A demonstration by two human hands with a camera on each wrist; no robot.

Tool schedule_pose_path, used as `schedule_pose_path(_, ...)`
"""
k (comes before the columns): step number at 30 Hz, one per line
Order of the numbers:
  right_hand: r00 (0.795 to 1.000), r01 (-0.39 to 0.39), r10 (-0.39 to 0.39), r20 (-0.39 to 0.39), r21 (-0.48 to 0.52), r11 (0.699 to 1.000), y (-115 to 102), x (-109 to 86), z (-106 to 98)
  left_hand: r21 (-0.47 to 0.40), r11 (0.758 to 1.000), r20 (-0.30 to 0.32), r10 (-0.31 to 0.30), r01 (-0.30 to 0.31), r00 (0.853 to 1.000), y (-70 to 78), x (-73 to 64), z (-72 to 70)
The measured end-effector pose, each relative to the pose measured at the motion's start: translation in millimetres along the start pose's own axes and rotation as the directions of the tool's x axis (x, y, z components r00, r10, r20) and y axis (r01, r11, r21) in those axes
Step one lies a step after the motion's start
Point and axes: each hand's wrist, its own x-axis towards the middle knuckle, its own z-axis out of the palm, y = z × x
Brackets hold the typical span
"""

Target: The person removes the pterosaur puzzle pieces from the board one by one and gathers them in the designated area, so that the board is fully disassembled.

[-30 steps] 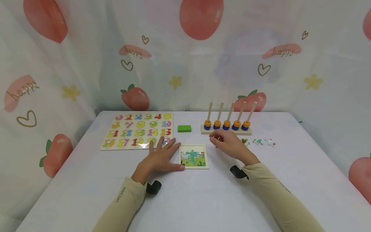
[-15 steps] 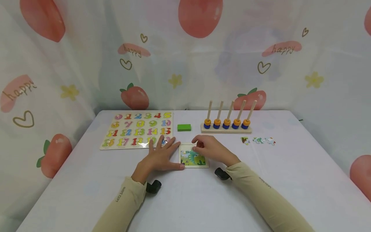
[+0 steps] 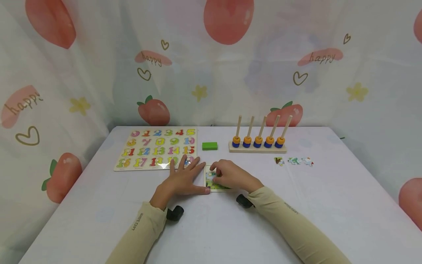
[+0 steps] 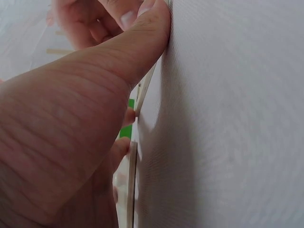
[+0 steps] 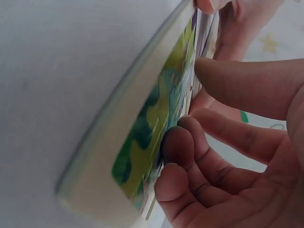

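Head view looks down toward twelve o'clock over the table [image 3: 211,231]; both wrist views skim it closely, sharing the framed puzzle [image 5: 122,118].

Right hand [image 3: 234,174], a second ago at the front of the peg rack [image 3: 258,147], is now over the small puzzle [image 3: 209,181], covering much of it. Thumb and forefinger stand wider apart. Leftmost loose piece [image 3: 278,161], partly hidden then, shows fully.

Pale fabric walls [image 3: 184,22] printed with strawberries [image 3: 153,112], gold hearts [image 3: 300,78] and yellow flowers [image 3: 199,93] surround a white table [image 3: 214,234].
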Motion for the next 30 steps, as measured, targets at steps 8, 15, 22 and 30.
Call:
schedule_pose_path(8,0.997,-0.068,0.069,0.026,-0.034,0.997,-7,5.5,1,0.010,1.000,0.001,-0.003,0.003,1.000,-0.5,1.5,-1.0)
schedule_pose_path(15,0.993,-0.114,0.114,0.006,-0.026,0.993,-8,5.6,4,-0.007,1.000,0.008,-0.018,0.018,1.000,3.3,0.1,-3.1)
schedule_pose_path(22,0.993,-0.108,0.111,-0.050,0.065,0.992,-8,2.4,10,-0.005,1.000,0.010,-0.021,0.022,1.000,3.0,-0.2,-1.8)
schedule_pose_path(30,0.989,-0.067,0.082,-0.127,0.121,0.990,-6,0.7,10,-0.008,1.000,0.007,-0.016,0.016,1.000,2.8,-0.1,-1.9)
